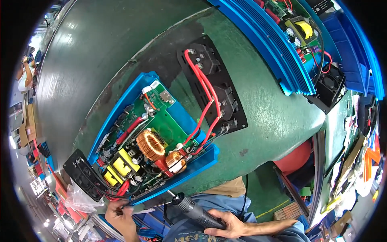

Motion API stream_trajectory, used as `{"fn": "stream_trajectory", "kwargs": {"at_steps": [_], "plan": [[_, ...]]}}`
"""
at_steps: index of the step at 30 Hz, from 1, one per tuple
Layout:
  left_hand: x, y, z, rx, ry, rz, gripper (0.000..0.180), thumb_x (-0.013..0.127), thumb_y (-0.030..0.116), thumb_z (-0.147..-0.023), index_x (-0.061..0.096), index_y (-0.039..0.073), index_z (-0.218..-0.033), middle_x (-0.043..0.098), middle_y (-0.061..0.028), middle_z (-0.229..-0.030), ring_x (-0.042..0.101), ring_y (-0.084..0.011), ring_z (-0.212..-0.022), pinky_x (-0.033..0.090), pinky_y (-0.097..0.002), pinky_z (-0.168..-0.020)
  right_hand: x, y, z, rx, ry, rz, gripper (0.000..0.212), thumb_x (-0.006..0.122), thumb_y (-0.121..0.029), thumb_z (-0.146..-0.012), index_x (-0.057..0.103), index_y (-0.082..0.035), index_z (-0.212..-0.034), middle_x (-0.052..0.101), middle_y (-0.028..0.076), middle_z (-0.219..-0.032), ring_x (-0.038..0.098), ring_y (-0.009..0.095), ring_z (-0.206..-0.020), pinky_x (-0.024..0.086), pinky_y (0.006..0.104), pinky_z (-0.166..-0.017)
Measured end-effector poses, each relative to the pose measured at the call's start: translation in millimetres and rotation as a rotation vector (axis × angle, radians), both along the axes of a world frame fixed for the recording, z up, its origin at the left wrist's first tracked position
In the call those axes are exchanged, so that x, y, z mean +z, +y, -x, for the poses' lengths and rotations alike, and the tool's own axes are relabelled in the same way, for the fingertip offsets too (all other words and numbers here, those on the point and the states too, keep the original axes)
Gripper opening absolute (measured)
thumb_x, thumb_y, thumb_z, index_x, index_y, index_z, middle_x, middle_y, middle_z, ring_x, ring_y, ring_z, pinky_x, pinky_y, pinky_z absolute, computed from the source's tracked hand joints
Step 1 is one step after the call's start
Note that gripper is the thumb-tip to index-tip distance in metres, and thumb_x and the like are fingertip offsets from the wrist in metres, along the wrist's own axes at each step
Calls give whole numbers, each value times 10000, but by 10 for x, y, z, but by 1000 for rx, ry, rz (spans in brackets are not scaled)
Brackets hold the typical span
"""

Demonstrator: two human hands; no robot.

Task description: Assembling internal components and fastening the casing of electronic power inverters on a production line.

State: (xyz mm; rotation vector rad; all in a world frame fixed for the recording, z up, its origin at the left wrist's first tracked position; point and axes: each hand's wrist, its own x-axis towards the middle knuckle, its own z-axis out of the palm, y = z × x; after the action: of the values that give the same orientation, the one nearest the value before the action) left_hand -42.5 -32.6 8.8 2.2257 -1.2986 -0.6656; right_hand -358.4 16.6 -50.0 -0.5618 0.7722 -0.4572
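My right hand (pixel 227 225) is wrapped round the grip of a black electric screwdriver (pixel 191 209), whose bit points up and left toward the blue metal housing (pixel 187 164). By the housing's near left corner, my left hand (pixel 119 213) has its fingers curled together; something small and dark shows at them, too small to name. Inside the housing lies a green circuit board (pixel 169 126) with copper-wound coils (pixel 150 145) and yellow transformers (pixel 124 162). Red wires (pixel 206 86) run from it to a black socket panel (pixel 231 86) lying on the bench. A black fan panel (pixel 82 173) sits at the housing's left end.
Across the green bench top (pixel 266 133), a second blue finned housing (pixel 266 40) stands at the far right, with its fan panel (pixel 328 86). Blue bins (pixel 348 48) are behind it. A red stool (pixel 296 159) is below the bench's right edge. A plastic bag (pixel 82 197) hangs at the left.
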Motion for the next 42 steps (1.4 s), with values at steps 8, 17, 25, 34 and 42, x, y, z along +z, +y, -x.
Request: {"fn": "stream_trajectory", "kwargs": {"at_steps": [8, 17, 25, 34, 42], "plan": [[-82, 9, 20, 7, 42, 164, 150, 725, 59, -803, 639, -46, -866, 693, -80, -878, 608, -131, -785, 483, -260, -739, 46, -120, 82, 76, 14, -29, 463, 793, -162, -905, 570, 1, -1277, 636, 31, -941, 574, 90, -872, 488, 273, -770], [486, -232, 45, -476, -313, 341, 36, 629, -42, -805, 602, -42, -829, 657, -143, -795, 614, -235, -708, 479, -303, -642, 67, -96, 45, 88, 43, -1, 461, 791, -183, -908, 575, 0, -1272, 635, 38, -948, 574, 96, -873, 484, 273, -775], [845, -1722, 340, -894, -515, 331, 275, 699, -16, -853, 652, -24, -1123, 707, -163, -1032, 669, -261, -900, 525, -345, -814, 1, 14, -17, -36, 86, 76, 421, 776, -207, -924, 583, -49, -1263, 499, -56, -735, 444, 20, -628, 363, 228, -533], [497, -3185, 917, -1267, -134, -297, 301, 578, 98, -977, 628, 13, -1261, 659, -96, -1032, 614, -194, -894, 492, -327, -840, 103, 2, -9, -22, 119, 58, 394, 771, -191, -927, 590, -36, -1241, 479, -66, -738, 435, 22, -638, 364, 227, -545], [200, -3214, 793, -1433, -70, -121, 246, 502, 217, -1045, 595, 2, -1119, 615, -98, -965, 582, -198, -856, 480, -332, -809, 156, -113, 40, 96, 128, -45, 367, 782, -199, -915, 615, 6, -1170, 597, -3, -908, 534, 63, -822, 464, 251, -719]]}}
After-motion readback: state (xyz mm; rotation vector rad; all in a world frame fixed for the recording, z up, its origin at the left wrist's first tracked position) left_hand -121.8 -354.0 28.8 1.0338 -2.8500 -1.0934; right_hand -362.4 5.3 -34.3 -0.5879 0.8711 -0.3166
